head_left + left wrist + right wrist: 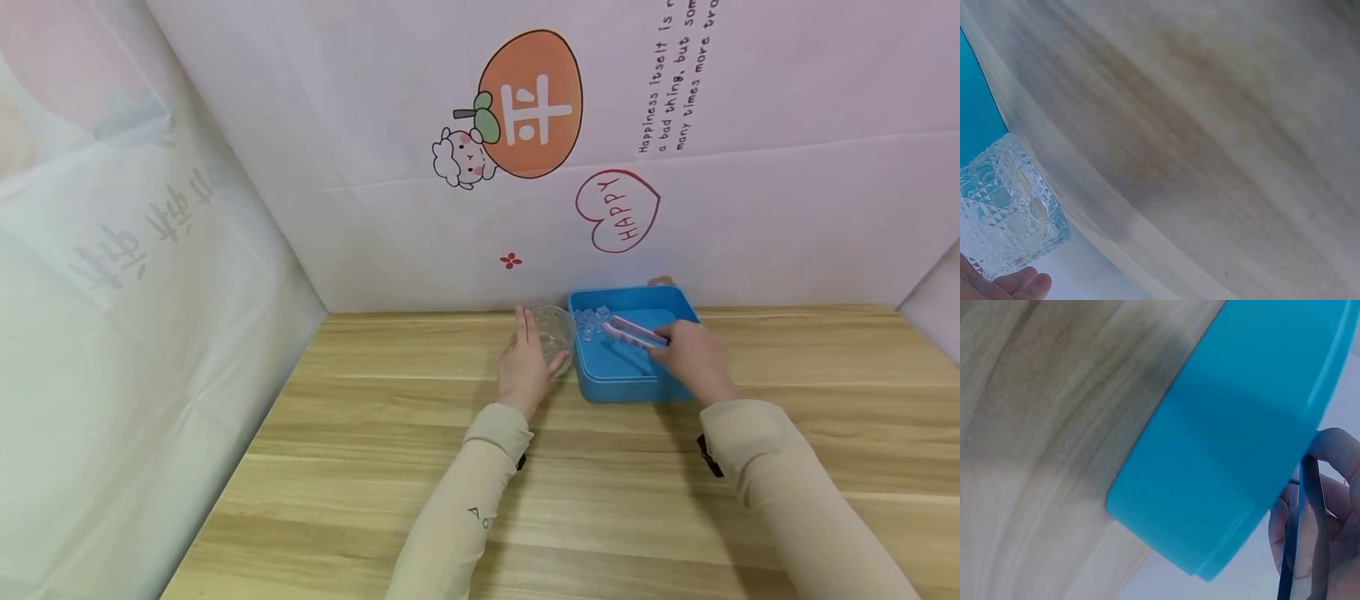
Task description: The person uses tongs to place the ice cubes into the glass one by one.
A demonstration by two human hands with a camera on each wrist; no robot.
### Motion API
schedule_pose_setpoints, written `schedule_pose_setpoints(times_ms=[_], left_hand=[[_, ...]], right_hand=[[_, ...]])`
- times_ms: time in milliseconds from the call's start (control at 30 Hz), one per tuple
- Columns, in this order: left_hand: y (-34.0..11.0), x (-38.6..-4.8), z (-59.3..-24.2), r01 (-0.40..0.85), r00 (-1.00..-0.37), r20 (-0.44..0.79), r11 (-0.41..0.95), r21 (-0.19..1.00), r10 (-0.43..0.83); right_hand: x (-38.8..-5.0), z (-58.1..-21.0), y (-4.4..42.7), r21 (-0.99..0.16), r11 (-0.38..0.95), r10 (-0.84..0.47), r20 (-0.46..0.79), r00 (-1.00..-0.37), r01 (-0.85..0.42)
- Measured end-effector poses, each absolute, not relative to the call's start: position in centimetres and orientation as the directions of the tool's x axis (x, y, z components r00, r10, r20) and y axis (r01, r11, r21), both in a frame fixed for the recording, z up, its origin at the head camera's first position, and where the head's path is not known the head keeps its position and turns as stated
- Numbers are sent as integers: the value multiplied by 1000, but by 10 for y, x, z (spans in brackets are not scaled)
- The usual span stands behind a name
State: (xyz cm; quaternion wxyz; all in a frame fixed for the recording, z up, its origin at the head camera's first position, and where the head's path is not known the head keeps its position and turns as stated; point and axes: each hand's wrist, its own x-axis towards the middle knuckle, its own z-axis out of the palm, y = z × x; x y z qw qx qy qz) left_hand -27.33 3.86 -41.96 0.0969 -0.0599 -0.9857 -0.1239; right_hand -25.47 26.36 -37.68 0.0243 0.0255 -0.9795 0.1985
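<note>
A clear cut-glass cup (552, 327) with a diamond pattern stands against the left side of a blue plastic box (618, 390). My left hand (522, 367) holds the cup from the left and front, fingers along its side and thumb at the near side. In the left wrist view the fingertips (1025, 284) show beside the cup (1013, 209). Over the box, my right hand (693, 358) grips pink tongs (633, 332). Their tips point left at several clear cubes (588, 319) in the box's far left corner. Whether a cube is between the tips, I cannot tell.
The box and cup stand on a wood-grain table (390, 433), near its back edge. Behind rises a pale printed cloth (375, 208) with a drawn orange fruit and heart. Another white cloth (150, 333) hangs at the left. The box's wall rises beneath my right hand.
</note>
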Motion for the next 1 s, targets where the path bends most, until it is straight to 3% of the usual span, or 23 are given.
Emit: schedule_pose_setpoints(times_ms=[733, 1000], left_hand=[[38, -273, -420, 153, -971, 217, 956, 250, 99], [38, -274, -420, 156, -969, 226, 956, 250, 99]], right_hand=[[-245, -333, 238, -419, 899, -78, 134, -988, -128], [-243, -333, 224, -445, 876, -131, 155, -979, -187]])
